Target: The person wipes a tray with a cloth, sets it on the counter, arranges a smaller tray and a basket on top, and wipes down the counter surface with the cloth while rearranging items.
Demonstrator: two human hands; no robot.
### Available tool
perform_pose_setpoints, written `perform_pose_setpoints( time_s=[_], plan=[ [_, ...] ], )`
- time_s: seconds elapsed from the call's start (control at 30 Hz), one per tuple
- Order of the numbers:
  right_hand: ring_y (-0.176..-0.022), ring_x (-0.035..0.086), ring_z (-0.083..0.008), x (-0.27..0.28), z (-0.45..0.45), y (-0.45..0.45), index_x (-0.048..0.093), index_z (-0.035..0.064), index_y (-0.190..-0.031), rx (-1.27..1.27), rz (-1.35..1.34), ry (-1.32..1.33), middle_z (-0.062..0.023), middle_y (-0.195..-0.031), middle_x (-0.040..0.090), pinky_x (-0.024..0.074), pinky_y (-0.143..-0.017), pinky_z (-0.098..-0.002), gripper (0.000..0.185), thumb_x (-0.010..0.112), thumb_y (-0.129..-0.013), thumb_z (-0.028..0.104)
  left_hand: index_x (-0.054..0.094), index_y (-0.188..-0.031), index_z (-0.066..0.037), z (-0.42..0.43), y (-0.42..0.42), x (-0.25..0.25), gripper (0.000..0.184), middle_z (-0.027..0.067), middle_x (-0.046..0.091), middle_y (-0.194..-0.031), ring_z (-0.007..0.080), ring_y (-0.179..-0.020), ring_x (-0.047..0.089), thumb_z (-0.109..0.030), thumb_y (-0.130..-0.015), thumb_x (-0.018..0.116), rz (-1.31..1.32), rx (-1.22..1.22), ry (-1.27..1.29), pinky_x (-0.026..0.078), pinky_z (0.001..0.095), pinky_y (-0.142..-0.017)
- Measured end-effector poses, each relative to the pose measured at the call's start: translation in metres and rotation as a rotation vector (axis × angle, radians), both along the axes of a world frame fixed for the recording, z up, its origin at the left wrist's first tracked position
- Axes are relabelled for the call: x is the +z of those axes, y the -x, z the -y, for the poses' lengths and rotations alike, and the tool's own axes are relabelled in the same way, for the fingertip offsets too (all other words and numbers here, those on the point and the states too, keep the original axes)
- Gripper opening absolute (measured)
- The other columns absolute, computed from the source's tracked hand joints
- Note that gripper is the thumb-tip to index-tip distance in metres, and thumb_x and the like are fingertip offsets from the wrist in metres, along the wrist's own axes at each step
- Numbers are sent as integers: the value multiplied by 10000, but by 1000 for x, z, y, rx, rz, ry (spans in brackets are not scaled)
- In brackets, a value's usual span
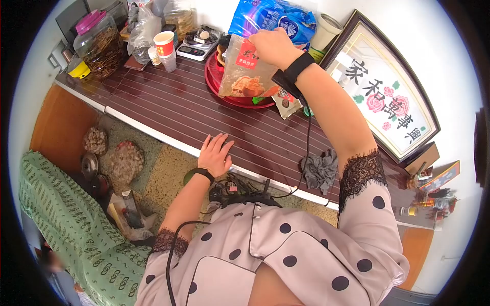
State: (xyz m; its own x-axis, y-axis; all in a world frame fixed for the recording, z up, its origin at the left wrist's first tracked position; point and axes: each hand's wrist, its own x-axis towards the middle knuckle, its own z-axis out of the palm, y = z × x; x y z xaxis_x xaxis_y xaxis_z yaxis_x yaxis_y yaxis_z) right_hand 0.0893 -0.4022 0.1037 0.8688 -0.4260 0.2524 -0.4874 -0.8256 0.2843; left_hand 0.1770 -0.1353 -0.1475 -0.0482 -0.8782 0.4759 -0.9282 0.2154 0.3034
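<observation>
My right hand [274, 48] is closed on the top edge of a food packet [240, 75], which has a red label and a picture of food. The packet hangs upright over a red round tray [210, 76] and hides much of it. Behind my right hand is a blue plastic-wrapped pack [255, 19]. A smaller packet [287, 106] lies at the tray's right rim. My left hand [214, 157] rests palm down at the front edge of the dark striped counter [168, 102], fingers spread, holding nothing.
Left along the counter stand a pink-lidded jar [99, 46], a paper cup [164, 44] and a small scale [196, 47]. A grey cloth [320, 171] lies on the right, before a framed calligraphy picture [383, 86]. Bags [126, 160] sit on the floor below.
</observation>
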Motion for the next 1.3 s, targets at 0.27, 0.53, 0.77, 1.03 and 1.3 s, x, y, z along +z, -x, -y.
perform_pose_setpoints(
  time_s=[0.27, 0.53, 0.77, 1.03, 1.3],
  plan=[
    [-837, 659, -308, -8, 4, -13, 676, 69, -842, -15, 39, -154, -118, -867, 685, 458, -726, -502, 135, 573, -756, 79, 570, -1186, -112, 0, -1, 0, 457, 130, 499, -1280, 302, -1241, 433, -190, -736, 558, -3, -9, 2, 287, 509, -1080],
    [-867, 655, -268, -22, 26, -7, 682, 170, -939, -136, 2, 30, -86, -905, 670, 393, -827, -468, 191, 539, -819, 131, 585, -1172, -114, -1, -1, -1, 455, 121, 510, -1276, 283, -1239, 441, -197, -725, 569, 0, 6, 5, 291, 512, -1078],
    [-904, 631, -255, -36, 38, -2, 674, 169, -938, 6, 71, 220, -64, -898, 641, 327, -1002, -557, 178, 519, -851, 170, 582, -1177, -114, -1, -1, -2, 456, 121, 505, -1283, 284, -1243, 437, -200, -730, 568, -3, 5, -8, 296, 515, -1075],
    [-1128, 523, -263, -35, 30, 7, 470, 173, -1316, -137, 241, 167, -82, -1124, 584, 269, -1050, -599, 590, 690, -771, 223, 580, -1179, -116, -1, 0, 0, 458, 119, 504, -1285, 288, -1240, 436, -200, -728, 568, 5, -1, 13, 303, 520, -1069],
    [-1234, 442, -339, -12, 25, 51, 421, 133, -1361, -46, 427, 180, -150, -1262, 524, 291, -1054, -562, 762, 774, -702, 277, 576, -1187, -127, 1, 2, -2, 477, 117, 504, -1280, 279, -1235, 443, -193, -714, 573, 9, 2, -2, 291, 502, -1077]
  ],
)
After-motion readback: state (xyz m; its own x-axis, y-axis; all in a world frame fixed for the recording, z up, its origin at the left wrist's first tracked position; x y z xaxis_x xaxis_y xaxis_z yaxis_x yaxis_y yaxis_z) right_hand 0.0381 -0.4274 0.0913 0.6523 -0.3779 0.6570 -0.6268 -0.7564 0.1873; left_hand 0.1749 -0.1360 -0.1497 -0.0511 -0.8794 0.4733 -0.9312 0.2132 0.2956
